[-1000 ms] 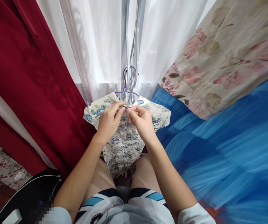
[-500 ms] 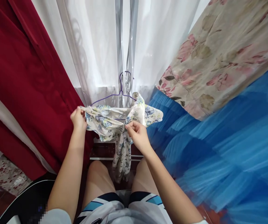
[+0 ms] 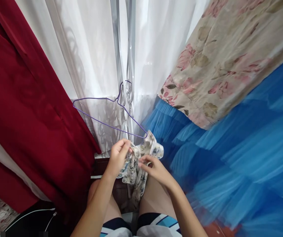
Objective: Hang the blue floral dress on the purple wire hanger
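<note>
A purple wire hanger (image 3: 107,126) hangs tilted by its hook, its right end lower and its left arm bare. From that right end droops a bunched cream floral garment (image 3: 141,184) with blue and grey flowers. My left hand (image 3: 119,153) pinches the garment's upper edge between thumb and fingers, just below the hanger. Close beside it on the right, my right hand (image 3: 153,168) curls its thumb and fingertips onto the same cloth. The garment's lower part hangs between my knees.
White curtains and pale straps (image 3: 124,39) hang straight ahead. A red curtain (image 3: 40,98) fills the left side. To the right are a pink-flowered beige cloth (image 3: 220,65) and blue tulle (image 3: 218,164). A dark round object with a white cable (image 3: 30,210) lies lower left.
The garment has come off the hanger's left arm and dropped lower. My left hand has moved right and down with the cloth; my right hand has moved down. The hanger has tilted.
</note>
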### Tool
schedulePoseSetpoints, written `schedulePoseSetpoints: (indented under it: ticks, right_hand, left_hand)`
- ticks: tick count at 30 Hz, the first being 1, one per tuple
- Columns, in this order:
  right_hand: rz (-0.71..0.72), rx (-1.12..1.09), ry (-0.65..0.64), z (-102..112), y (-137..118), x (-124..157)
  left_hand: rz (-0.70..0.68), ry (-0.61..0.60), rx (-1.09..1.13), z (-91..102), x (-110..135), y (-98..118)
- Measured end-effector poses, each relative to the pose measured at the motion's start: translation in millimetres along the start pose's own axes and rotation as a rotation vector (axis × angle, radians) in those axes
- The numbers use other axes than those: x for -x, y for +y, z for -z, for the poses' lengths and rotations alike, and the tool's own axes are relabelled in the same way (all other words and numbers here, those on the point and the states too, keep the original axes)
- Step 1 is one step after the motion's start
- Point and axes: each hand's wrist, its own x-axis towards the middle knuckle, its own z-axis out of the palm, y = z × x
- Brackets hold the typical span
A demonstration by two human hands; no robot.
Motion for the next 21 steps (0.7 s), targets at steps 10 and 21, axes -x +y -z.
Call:
schedulePoseSetpoints:
  ticks: [10,21]
  right_hand:
    - [0.027,-0.159,-0.228,-14.8,-51.9,19.0]
    - [0.386,0.137,0.025,105.7,-121.4,-61.3]
  left_hand:
    - [-0.090,-0.387,-0.239,-5.3,17.8,7.0]
    - [0.092,-0.271,-0.419,25.2,59.2,-13.3]
